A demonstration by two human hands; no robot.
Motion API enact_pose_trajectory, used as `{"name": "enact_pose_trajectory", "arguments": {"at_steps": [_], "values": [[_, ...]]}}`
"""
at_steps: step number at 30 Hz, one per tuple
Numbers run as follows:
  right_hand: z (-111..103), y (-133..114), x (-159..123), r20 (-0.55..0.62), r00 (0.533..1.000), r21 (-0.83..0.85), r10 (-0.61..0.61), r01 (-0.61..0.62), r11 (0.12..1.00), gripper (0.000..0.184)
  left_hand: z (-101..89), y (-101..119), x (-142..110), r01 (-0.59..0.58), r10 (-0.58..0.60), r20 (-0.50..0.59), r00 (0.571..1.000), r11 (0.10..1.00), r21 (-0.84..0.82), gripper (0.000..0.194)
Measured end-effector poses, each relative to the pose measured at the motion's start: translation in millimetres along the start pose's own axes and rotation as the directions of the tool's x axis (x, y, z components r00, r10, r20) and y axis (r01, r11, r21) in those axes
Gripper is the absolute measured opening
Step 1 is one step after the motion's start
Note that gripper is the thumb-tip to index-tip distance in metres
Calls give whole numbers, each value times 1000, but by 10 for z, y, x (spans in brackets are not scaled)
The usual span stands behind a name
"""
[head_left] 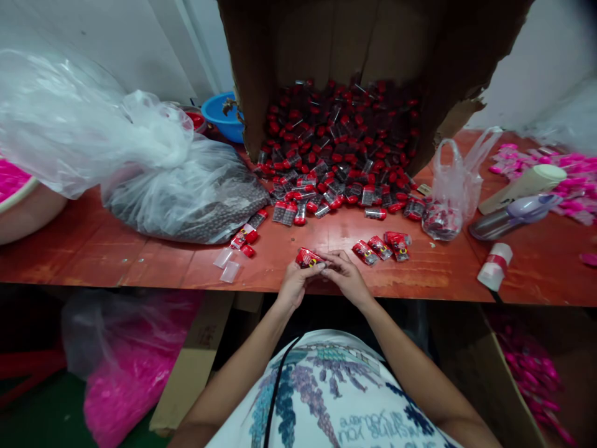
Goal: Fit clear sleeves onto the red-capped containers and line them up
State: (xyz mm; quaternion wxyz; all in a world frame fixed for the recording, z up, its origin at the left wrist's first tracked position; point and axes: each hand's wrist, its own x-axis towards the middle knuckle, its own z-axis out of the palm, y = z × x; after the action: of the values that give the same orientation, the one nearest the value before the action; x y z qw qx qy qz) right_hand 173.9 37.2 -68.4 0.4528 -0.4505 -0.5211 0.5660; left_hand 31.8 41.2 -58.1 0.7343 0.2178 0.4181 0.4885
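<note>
Between my two hands, just above the table's front edge, is a small container with a red printed wrapper [308, 257]. My left hand [296, 280] grips its left side, thumb along the front. With its fingertips, my right hand [345, 274] pinches the right end. Several wrapped red containers [380, 247] lie to the right of my hands. To the left are a few loose red-capped pieces [245, 238] and small clear plastic pieces [230, 271]. A big heap of clear containers with red caps [336, 155] spills out of a cardboard box [373, 37] in front of me.
A clear bag of dark beads [200, 199] rests at left, near a blue basin [224, 117]. At right stand a small plastic bag [448, 199], two bottles [508, 214] and a white roll with a red band [495, 264]. Bagged pink pieces [125, 386] sit below.
</note>
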Motion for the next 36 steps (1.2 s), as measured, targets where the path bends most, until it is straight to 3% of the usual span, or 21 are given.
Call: {"name": "enact_pose_trajectory", "arguments": {"at_steps": [7, 13, 19, 23, 25, 26, 29, 31, 33, 36], "values": [[-268, 120, -55, -123, 990, 23, 73, -71, 997, 32, -19, -157, 2, 88, -85, 95, 992, 996, -18, 36], [-370, 114, -10, -199, 963, 85, 183, -169, 982, 38, 7, -271, 64, 108, -105, 56, 993, 993, -54, 37], [-386, 208, -31, -232, 964, 44, 126, -119, 992, 30, 23, -308, 125, 108, -112, 83, 990, 992, 59, 44], [-799, 172, -80, -363, 924, -288, -121, 13, 957, 36, -51, -295, 239, -56, 59, -5, 998, 961, 269, 68], [-1105, 122, -95, -422, 864, -512, -275, 23, 858, 46, -53, -323, 310, -199, 188, 70, 980, 871, 450, 72], [-1260, 98, -92, -446, 832, -606, -330, -9, 795, 50, -34, -347, 344, -276, 243, 135, 961, 780, 561, 74], [-1642, 57, -9, -489, 793, -756, -364, -177, 630, 62, 127, -446, 449, -425, 279, 334, 900, 398, 813, 85], [-1782, 58, 92, -464, 838, -784, -287, -237, 573, 69, 296, -527, 544, -455, 220, 416, 882, 174, 873, 98], [-1823, 75, 189, -363, 906, -828, -219, -206, 521, 71, 468, -616, 675, -488, 165, 481, 861, 3, 873, 109], [-1741, 106, 236, -192, 959, -887, -206, -80, 455, 67, 660, -760, 902, -565, 134, 577, 806, -116, 817, 104]]}}
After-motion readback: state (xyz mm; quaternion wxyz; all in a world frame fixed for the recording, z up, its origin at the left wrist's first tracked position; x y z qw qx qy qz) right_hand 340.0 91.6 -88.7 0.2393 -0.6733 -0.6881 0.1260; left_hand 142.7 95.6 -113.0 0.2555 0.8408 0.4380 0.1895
